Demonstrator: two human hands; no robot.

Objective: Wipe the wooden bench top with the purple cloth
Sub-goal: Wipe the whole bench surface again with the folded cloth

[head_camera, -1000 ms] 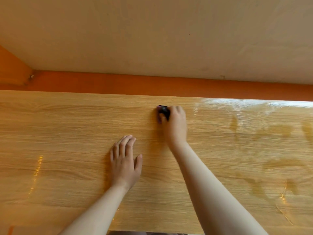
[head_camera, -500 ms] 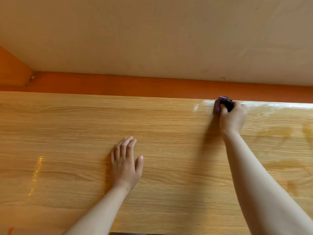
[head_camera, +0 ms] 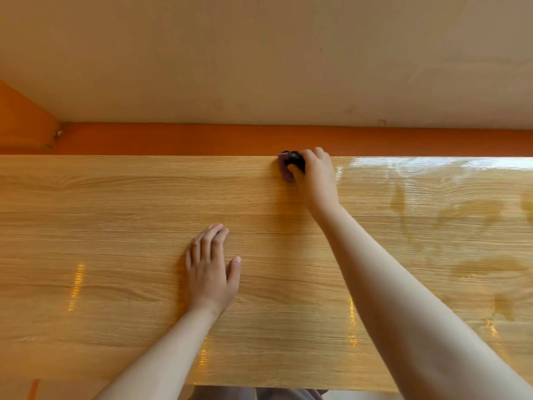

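Fingers of right hand [head_camera: 315, 180] curled round purple cloth [head_camera: 286, 170], at bench top [head_camera: 115, 226] far edge | left hand [head_camera: 212, 272] flat (fingers straight)

Purple cloth [head_camera: 285, 171] at bench top [head_camera: 115, 226] edge

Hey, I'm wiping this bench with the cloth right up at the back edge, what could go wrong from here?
The right hand holds the cloth bunched small at the far edge of the bench top. A push further could slip it off toward the orange strip behind. The wet streaks on the right look unwiped and may dry as marks. The left hand lies flat on the wood and might leave prints.
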